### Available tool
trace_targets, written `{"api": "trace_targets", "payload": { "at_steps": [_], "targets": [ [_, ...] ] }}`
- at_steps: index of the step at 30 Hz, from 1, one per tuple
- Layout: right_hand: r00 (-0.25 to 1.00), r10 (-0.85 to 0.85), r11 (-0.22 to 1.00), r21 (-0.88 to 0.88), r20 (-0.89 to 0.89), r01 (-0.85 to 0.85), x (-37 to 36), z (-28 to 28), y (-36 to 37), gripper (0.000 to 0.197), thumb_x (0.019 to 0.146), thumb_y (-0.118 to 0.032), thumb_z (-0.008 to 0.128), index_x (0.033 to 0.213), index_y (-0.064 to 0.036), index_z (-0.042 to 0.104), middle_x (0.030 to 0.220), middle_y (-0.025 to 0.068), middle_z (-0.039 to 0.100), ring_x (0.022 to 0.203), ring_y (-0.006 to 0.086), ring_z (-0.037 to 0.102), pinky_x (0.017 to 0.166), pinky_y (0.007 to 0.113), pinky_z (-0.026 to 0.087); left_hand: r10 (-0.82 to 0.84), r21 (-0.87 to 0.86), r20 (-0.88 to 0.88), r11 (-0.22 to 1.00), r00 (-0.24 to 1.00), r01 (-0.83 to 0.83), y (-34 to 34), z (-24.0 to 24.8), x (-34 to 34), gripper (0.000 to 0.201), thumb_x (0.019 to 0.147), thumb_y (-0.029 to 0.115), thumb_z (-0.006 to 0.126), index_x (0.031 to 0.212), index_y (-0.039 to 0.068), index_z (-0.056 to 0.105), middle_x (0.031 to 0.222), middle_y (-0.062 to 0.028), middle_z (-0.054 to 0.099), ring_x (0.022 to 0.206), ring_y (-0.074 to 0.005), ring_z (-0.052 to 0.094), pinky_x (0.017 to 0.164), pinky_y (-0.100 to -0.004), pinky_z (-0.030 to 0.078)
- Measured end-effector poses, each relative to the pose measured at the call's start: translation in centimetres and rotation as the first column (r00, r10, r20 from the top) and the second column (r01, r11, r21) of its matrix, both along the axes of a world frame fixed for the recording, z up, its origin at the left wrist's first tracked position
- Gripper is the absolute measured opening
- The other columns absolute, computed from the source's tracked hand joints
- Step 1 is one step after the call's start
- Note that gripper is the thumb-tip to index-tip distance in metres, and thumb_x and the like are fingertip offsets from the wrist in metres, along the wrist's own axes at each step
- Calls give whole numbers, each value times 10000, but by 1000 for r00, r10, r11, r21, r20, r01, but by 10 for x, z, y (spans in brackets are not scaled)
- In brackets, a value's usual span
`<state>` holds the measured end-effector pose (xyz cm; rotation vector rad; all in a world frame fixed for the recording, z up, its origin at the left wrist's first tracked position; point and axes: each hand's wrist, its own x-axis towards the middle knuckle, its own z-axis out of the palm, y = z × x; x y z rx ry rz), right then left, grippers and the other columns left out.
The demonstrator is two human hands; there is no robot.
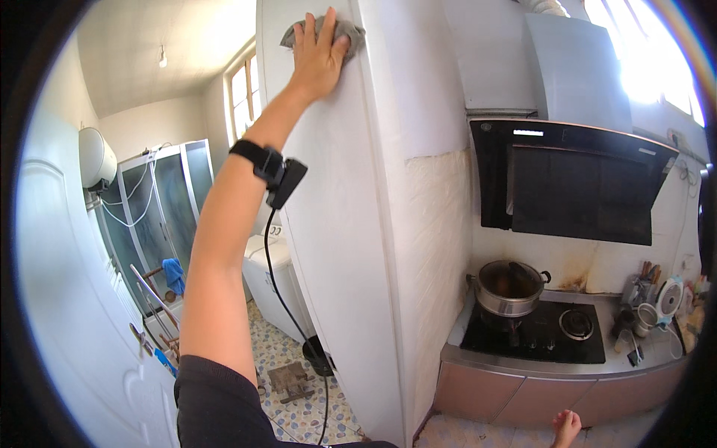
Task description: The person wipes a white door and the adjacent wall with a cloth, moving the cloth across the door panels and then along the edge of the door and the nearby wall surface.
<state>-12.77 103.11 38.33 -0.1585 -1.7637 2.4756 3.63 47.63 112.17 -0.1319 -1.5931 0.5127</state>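
Observation:
High up, my left hand point(317, 63) presses a crumpled grey cloth point(351, 36) against the tall white door jamb point(336, 201). Its fingers are spread over the cloth, with the back of the hand facing me. A black strap with a small black device point(280, 175) is fastened round my left forearm, and a black cable hangs down from it. At the lower edge, my right hand point(566, 428) hangs low in front of the pink cabinets point(515, 396). Its fingers are curled in, and nothing shows in them.
To the right, a steel pot point(509, 287) stands on a black gas hob point(575, 351) beneath a dark range hood point(582, 183). A small fan point(670, 296) sits on the counter. Leftward are a white door point(82, 299), a washing machine point(276, 280) and a low wooden stool point(291, 381).

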Motion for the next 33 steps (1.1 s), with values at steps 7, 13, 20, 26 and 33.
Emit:
{"api": "trace_targets", "payload": {
  "at_steps": [7,13,20,26,33],
  "targets": [
    [995,-58,994,-90,83,65,27,12,18,194,861,-147,571,943,28,587,843,141,629,749,239,620,666,361,545,158,15,-128,987,979,-157,-29,98,-19,685,896,551,302,1402,104,184,1384,-291,228,1307,-466,99,1067,-507,46],
    [993,-113,994,0,41,113,18,-5,50,208,860,-143,571,960,38,586,850,141,625,745,241,617,649,360,543,397,382,-14,850,918,-362,68,77,-17,633,912,372,337,1387,-4,155,1390,-292,215,1310,-427,156,1074,-492,152],
    [997,-56,985,-160,51,63,27,-16,42,215,857,-163,591,960,26,586,846,134,626,732,233,620,612,339,535,21,-93,-182,995,983,-38,22,31,-20,530,891,251,333,1373,50,243,1377,-252,275,1316,-407,149,1089,-471,61],
    [993,-5,1000,14,117,3,25,-59,39,220,853,-177,601,970,9,591,852,132,635,668,228,626,583,341,543,-25,-109,-149,994,988,8,31,-32,-16,520,858,141,373,1344,-12,267,1355,-281,258,1297,-438,163,1079,-510,87],
    [991,78,994,-82,112,-69,27,-26,2,245,856,-184,597,1003,11,588,898,132,634,789,232,626,657,346,542,-76,-31,29,997,997,76,48,-136,-5,603,813,41,363,1393,34,200,1432,-259,112,1317,-472,47,1072,-509,66]
  ]
}}
